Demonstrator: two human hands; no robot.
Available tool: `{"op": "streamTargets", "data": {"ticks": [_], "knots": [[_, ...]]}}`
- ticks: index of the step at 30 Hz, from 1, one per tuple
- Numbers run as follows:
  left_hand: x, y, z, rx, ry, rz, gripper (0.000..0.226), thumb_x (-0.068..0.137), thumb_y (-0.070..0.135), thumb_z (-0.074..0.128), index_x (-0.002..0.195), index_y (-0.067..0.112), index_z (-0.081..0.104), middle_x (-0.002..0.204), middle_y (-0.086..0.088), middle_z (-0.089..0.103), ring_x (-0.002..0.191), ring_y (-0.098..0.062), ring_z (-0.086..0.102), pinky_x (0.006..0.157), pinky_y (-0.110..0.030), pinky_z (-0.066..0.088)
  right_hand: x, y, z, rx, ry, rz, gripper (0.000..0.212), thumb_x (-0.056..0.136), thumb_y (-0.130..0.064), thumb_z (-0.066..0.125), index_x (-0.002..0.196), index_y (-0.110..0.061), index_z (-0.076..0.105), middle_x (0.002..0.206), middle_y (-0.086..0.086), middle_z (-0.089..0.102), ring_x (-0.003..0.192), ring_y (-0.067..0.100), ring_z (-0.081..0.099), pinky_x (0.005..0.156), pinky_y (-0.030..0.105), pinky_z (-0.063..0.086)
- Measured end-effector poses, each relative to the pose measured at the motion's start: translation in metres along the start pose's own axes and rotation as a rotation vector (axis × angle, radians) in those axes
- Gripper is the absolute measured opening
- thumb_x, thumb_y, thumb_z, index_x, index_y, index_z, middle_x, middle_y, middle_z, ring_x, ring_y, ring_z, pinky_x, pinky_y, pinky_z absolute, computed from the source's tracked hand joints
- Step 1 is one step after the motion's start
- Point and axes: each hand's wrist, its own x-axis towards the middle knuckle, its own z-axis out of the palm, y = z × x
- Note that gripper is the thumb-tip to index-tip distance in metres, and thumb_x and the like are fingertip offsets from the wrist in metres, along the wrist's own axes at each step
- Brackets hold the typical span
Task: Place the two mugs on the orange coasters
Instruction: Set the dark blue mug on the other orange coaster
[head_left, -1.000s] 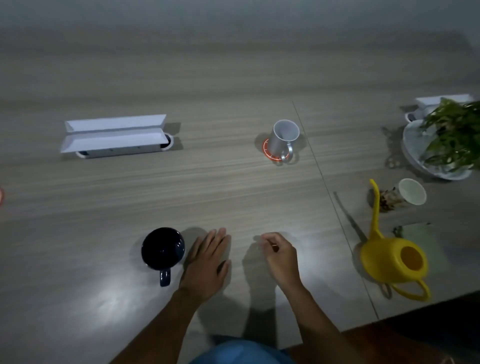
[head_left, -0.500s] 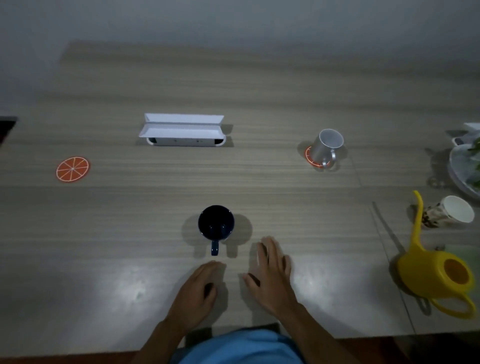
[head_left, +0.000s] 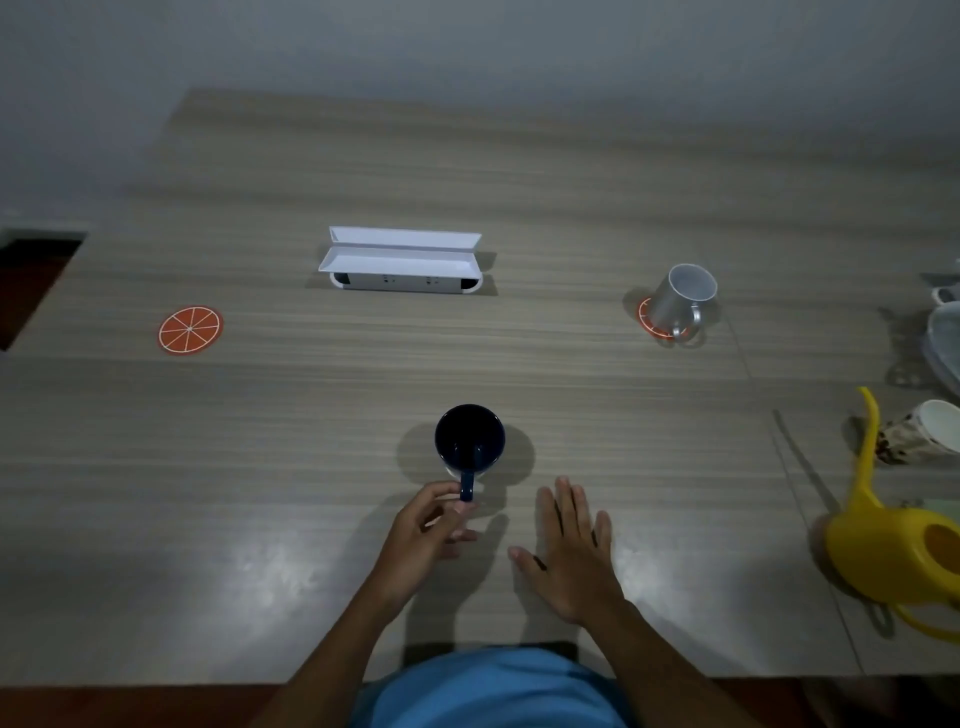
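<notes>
A dark blue mug (head_left: 469, 440) stands upright on the wooden table in front of me, handle pointing toward me. My left hand (head_left: 428, 530) pinches that handle between thumb and fingers. Flat on the table, just right of the mug, lies my right hand (head_left: 569, 551) with fingers spread and nothing in it. A white mug (head_left: 681, 297) stands on an orange coaster (head_left: 649, 319) at the right rear. A second orange-slice coaster (head_left: 190, 330) lies bare at the far left.
A white socket box (head_left: 401, 260) with open lids sits at the centre rear. At the right edge are a yellow watering can (head_left: 898, 545), a patterned paper cup (head_left: 919, 431) and a plate (head_left: 943, 343). The table's left edge has a dark gap (head_left: 31, 275).
My left hand has moved forward and closed on the blue mug's handle. My right hand stays flat beside it. The view has shifted slightly.
</notes>
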Motion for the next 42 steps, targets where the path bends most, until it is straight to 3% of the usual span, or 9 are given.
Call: {"op": "streamTargets", "data": {"ticks": [4, 8, 14, 19, 25, 27, 30, 35, 42], "knots": [[0.003, 0.004, 0.002, -0.088, -0.066, -0.093, 0.026, 0.104, 0.032, 0.048, 0.120, 0.024, 0.066, 0.121, 0.001, 0.075, 0.101, -0.029, 0.074, 0.080, -0.039, 0.059, 0.001, -0.001, -0.001, -0.003, -0.003, 0.007, 0.096, 0.087, -0.081, 0.015, 0.150, -0.026, -0.032, 0.167, 0.002, -0.035, 0.151, 0.022, -0.035, 0.125, 0.054, -0.014], [0.008, 0.010, 0.008, -0.175, -0.098, -0.197, 0.042, 0.102, 0.045, 0.044, 0.120, 0.016, 0.068, 0.119, 0.002, 0.076, 0.105, -0.030, 0.073, 0.078, -0.042, 0.060, 0.001, -0.002, -0.002, 0.001, -0.001, 0.016, 0.097, 0.093, -0.077, 0.026, 0.157, -0.025, -0.024, 0.168, 0.002, -0.033, 0.152, 0.022, -0.034, 0.124, 0.053, -0.015], [0.012, 0.008, 0.009, -0.179, -0.011, -0.115, 0.041, 0.102, 0.042, 0.043, 0.104, 0.010, 0.068, 0.120, -0.010, 0.070, 0.109, -0.027, 0.071, 0.071, -0.040, 0.062, -0.001, -0.009, -0.003, 0.052, 0.037, 0.031, 0.095, 0.094, -0.071, 0.038, 0.163, -0.024, -0.008, 0.171, 0.001, -0.024, 0.155, 0.022, -0.027, 0.126, 0.055, -0.011], [0.008, 0.006, -0.005, -0.155, 0.058, -0.063, 0.065, 0.099, 0.047, 0.041, 0.113, -0.015, 0.055, 0.119, -0.013, 0.072, 0.116, -0.028, 0.067, 0.079, -0.050, 0.060, -0.003, -0.023, -0.009, 0.079, 0.073, 0.045, 0.087, 0.095, -0.062, 0.048, 0.162, -0.020, 0.012, 0.174, 0.008, -0.007, 0.158, 0.028, -0.014, 0.127, 0.058, -0.003], [0.000, 0.005, -0.029, -0.210, 0.126, -0.032, 0.067, 0.092, 0.052, 0.044, 0.105, -0.012, 0.058, 0.117, -0.017, 0.070, 0.117, -0.029, 0.066, 0.081, -0.055, 0.060, 0.003, -0.058, -0.015, -0.018, 0.082, -0.104, 0.075, 0.096, -0.062, 0.046, 0.154, -0.017, 0.032, 0.169, 0.010, 0.020, 0.157, 0.029, 0.013, 0.126, 0.052, 0.011], [-0.004, 0.002, -0.042, -0.235, 0.153, -0.019, 0.058, 0.091, 0.052, 0.044, 0.099, -0.003, 0.060, 0.116, -0.016, 0.070, 0.117, -0.029, 0.066, 0.081, -0.054, 0.060, 0.010, -0.076, -0.017, -0.061, 0.079, -0.169, 0.073, 0.095, -0.061, 0.046, 0.153, -0.017, 0.035, 0.167, 0.009, 0.025, 0.155, 0.028, 0.018, 0.125, 0.049, 0.015], [-0.011, -0.005, -0.066, -0.278, 0.203, 0.004, 0.046, 0.091, 0.050, 0.045, 0.091, 0.006, 0.057, 0.113, -0.014, 0.072, 0.116, -0.028, 0.066, 0.082, -0.056, 0.059, 0.022, -0.109, -0.018, -0.093, 0.061, -0.243, 0.073, 0.096, -0.058, 0.047, 0.154, -0.016, 0.033, 0.167, 0.011, 0.025, 0.156, 0.028, 0.018, 0.126, 0.050, 0.015], [-0.016, -0.011, -0.116, -0.343, 0.299, 0.018, 0.051, 0.091, 0.051, 0.045, 0.104, 0.004, 0.061, 0.109, -0.009, 0.074, 0.115, -0.027, 0.068, 0.078, -0.050, 0.061, 0.044, -0.167, -0.009, -0.156, 0.002, -0.340, 0.083, 0.096, -0.060, 0.043, 0.161, -0.014, 0.017, 0.173, 0.013, 0.008, 0.159, 0.030, 0.003, 0.128, 0.054, 0.010], [-0.012, 0.009, -0.192, -0.409, 0.421, 0.088, 0.034, 0.100, 0.043, 0.042, 0.115, 0.025, 0.066, 0.108, -0.011, 0.072, 0.107, -0.021, 0.070, 0.070, -0.042, 0.064, 0.073, -0.250, 0.007, -0.204, -0.053, -0.425, 0.096, 0.096, -0.067, 0.043, 0.163, -0.016, -0.003, 0.172, 0.015, -0.015, 0.158, 0.033, -0.015, 0.128, 0.057, 0.001]]}}
